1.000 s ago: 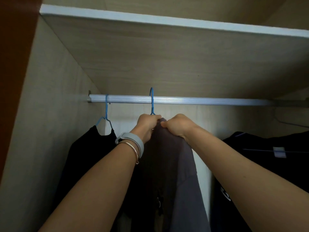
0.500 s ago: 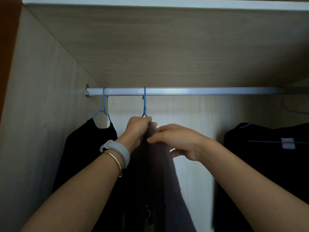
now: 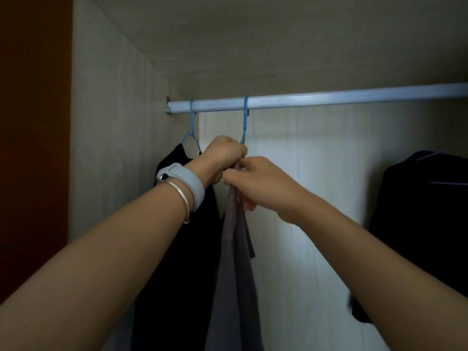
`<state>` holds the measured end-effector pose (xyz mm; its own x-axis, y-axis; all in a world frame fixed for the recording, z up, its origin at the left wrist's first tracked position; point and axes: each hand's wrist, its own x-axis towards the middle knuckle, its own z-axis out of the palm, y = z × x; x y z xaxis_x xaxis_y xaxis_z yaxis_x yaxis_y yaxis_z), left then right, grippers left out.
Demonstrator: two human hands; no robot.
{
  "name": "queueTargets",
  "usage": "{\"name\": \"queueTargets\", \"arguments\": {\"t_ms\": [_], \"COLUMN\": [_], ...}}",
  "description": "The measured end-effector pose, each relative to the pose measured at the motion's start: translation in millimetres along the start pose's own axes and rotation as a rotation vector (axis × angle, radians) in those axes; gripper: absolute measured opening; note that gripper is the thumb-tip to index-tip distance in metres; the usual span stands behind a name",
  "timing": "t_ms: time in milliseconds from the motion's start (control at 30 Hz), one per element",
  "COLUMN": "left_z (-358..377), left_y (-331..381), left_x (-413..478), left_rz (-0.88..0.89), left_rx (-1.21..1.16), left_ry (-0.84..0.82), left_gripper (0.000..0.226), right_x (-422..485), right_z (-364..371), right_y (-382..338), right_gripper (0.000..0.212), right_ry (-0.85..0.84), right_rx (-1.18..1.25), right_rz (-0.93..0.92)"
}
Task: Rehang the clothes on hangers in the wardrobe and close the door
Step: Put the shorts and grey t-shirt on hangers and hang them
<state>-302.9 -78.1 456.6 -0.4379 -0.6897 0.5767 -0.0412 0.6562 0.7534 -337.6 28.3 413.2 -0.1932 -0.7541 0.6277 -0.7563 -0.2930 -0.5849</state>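
The left hand (image 3: 222,158) is closed in a fist round the neck of a blue hanger (image 3: 245,120), directly below its hook. Whether this fist also takes in fabric cannot be told. The right hand (image 3: 255,181) touches the left hand. Its fingers are curled and pinch the top edge of a grey garment (image 3: 235,249).

The grey garment hangs straight down from both hands as a narrow, folded column. It lies between the two forearms and runs out of the bottom of the view. The left wrist carries a grey wristband (image 3: 187,183) and, just behind it, a thin metal bangle (image 3: 181,196).

The hook of the blue hanger sits over a pale metal rail (image 3: 329,97). The rail runs horizontally from a bracket on the wardrobe side wall (image 3: 109,122) to the right edge of the view. A second blue hanger (image 3: 191,122) hangs near the bracket end and carries a black garment (image 3: 200,236), just beside the grey one. Another dark garment (image 3: 425,211) hangs well apart at the right.

Behind the garments stands the light wood-grain back panel (image 3: 316,173), brightest near its centre. A wood-grain shelf underside (image 3: 278,46) closes the compartment above the rail. A dark red-brown surface (image 3: 33,122) fills the far left, outside the side wall.
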Motion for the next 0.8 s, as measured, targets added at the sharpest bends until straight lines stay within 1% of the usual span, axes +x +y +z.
{"name": "queueTargets", "arguments": {"t_ms": [100, 133, 200, 267, 300, 367, 400, 467, 500, 533, 600, 633, 700, 733, 800], "left_z": [0.5, 1.3, 1.4, -0.9, -1.6, 0.3, 3.5, 12.5, 17.2, 21.0, 29.0, 34.1, 44.4, 50.0, 59.0], "left_y": [0.3, 0.0, -3.4, -8.5, -11.7, -20.3, -26.5, -46.4, -57.6, -69.2, -90.8, -98.0, -108.1, -112.1, -123.5], "left_x": [-6.5, -9.9, -20.5, -37.1, -46.8, -73.1, -90.6, -127.6, -144.9, -160.2, -183.3, -193.4, -210.0, -217.8, -233.5], "left_rz": [-0.005, -0.019, -0.091, -0.141, -0.139, -0.078, -0.017, 0.097, 0.119, 0.101, 0.020, -0.017, -0.055, -0.064, -0.065], "left_rx": [0.021, 0.001, -0.092, -0.195, -0.238, -0.227, -0.161, 0.038, 0.135, 0.191, 0.186, 0.167, 0.148, 0.165, 0.239], "left_ry": [-0.047, -0.075, -0.143, -0.227, -0.245, -0.205, -0.151, -0.035, -0.002, 0.016, 0.029, 0.038, 0.060, 0.064, 0.084], "left_gripper": [0.021, 0.021, 0.015, 0.003, 0.006, 0.011, 0.012, 0.019, 0.022, 0.023, 0.021, 0.018, 0.014, 0.015, 0.022], "right_x": [-4.5, -6.4, -11.6, -22.0, -29.4, -52.5, -66.0, -94.9, -109.5, -122.7, -141.1, -147.0, -153.9, -156.5, -164.4], "right_z": [1.3, 1.5, 4.7, 14.0, 22.0, 42.5, 53.3, 74.3, 83.0, 89.5, 95.5, 97.2, 97.0, 96.5, 97.1], "right_y": [3.6, 6.2, 16.2, 31.9, 42.0, 61.7, 73.4, 99.4, 111.2, 122.1, 141.3, 151.3, 165.5, 170.3, 180.8], "right_gripper": [0.007, 0.010, 0.029, 0.051, 0.060, 0.071, 0.073, 0.070, 0.062, 0.049, 0.014, 0.008, 0.013, 0.016, 0.030], "right_ry": [0.024, 0.023, 0.013, 0.040, 0.073, 0.106, 0.086, 0.018, 0.000, -0.001, 0.026, 0.037, 0.007, -0.037, -0.154], "right_rx": [0.114, 0.152, 0.159, 0.080, 0.046, 0.063, 0.101, 0.177, 0.188, 0.181, 0.101, 0.085, 0.120, 0.151, 0.214], "right_rz": [0.016, 0.029, 0.034, -0.022, -0.058, -0.116, -0.130, -0.092, -0.039, 0.017, 0.071, 0.081, 0.101, 0.115, 0.154]}}
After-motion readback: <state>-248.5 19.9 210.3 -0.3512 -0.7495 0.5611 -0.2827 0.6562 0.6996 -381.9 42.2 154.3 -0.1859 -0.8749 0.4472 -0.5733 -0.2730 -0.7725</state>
